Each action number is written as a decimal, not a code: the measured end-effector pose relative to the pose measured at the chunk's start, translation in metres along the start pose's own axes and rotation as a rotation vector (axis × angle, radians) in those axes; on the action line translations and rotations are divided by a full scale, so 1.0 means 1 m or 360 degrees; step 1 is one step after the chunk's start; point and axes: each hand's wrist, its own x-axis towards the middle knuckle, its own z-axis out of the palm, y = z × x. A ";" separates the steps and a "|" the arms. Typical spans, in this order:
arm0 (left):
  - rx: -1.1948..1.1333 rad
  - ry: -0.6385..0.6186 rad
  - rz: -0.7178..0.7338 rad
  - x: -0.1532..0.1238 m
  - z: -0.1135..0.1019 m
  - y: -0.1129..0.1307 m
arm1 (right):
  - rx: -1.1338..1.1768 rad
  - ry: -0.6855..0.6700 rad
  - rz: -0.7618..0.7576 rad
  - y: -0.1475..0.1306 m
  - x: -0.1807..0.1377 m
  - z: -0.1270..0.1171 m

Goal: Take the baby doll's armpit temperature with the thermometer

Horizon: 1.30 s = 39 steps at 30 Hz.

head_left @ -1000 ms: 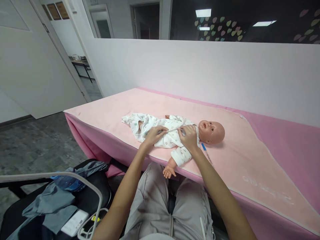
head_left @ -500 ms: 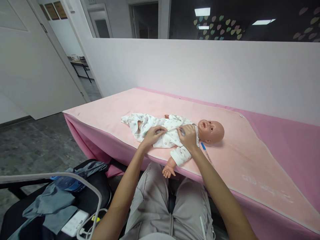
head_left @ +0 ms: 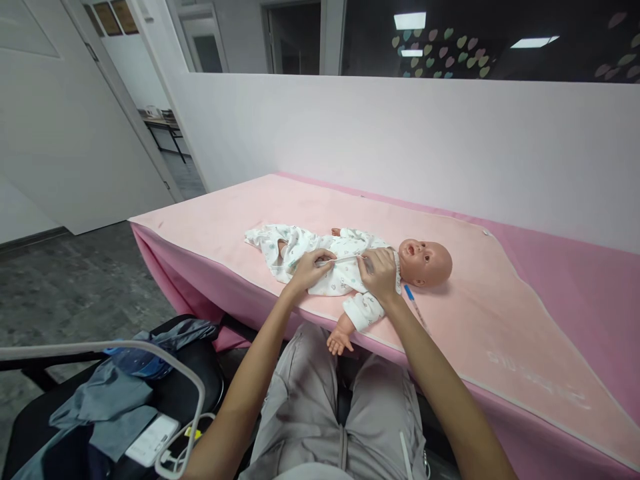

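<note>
A baby doll (head_left: 425, 261) in a white printed romper (head_left: 300, 247) lies on its back on a pale pink mat (head_left: 350, 213), head to the right. My left hand (head_left: 309, 269) pinches the romper's front at the doll's belly. My right hand (head_left: 379, 272) grips the same cloth at the chest, close to the neck. Between the two hands the fabric edge is pulled taut. One bare doll arm (head_left: 341, 337) hangs over the table's near edge.
A thin blue-tipped stick (head_left: 413, 303) lies on the mat beside the doll's head. The pink-covered table (head_left: 575, 280) stands against a white wall. At lower left a black chair (head_left: 195, 373) holds grey clothing, a white device and cables. My grey-trousered legs are under the table edge.
Almost nothing has moved. Both hands keep their hold on the romper's front; only the camera has shifted slightly.
</note>
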 end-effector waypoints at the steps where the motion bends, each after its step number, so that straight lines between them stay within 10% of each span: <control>1: 0.0014 0.0002 0.0012 0.000 0.000 0.000 | -0.0001 -0.0002 0.0002 0.000 0.000 0.000; 25: -0.0119 0.0055 0.0018 0.001 -0.001 -0.002 | -0.0165 -0.0160 0.0137 0.001 0.005 0.002; 29: -0.0123 0.0051 -0.0008 -0.001 0.000 -0.001 | -0.0212 -0.0073 0.0132 -0.007 0.009 -0.029; 34: -0.0034 0.0027 0.0008 -0.002 0.000 0.007 | -0.0413 0.0346 0.0732 -0.019 -0.043 -0.095; 39: -0.0024 0.0037 0.0051 -0.001 0.001 0.006 | -0.0989 -0.0208 0.0889 -0.023 -0.107 -0.125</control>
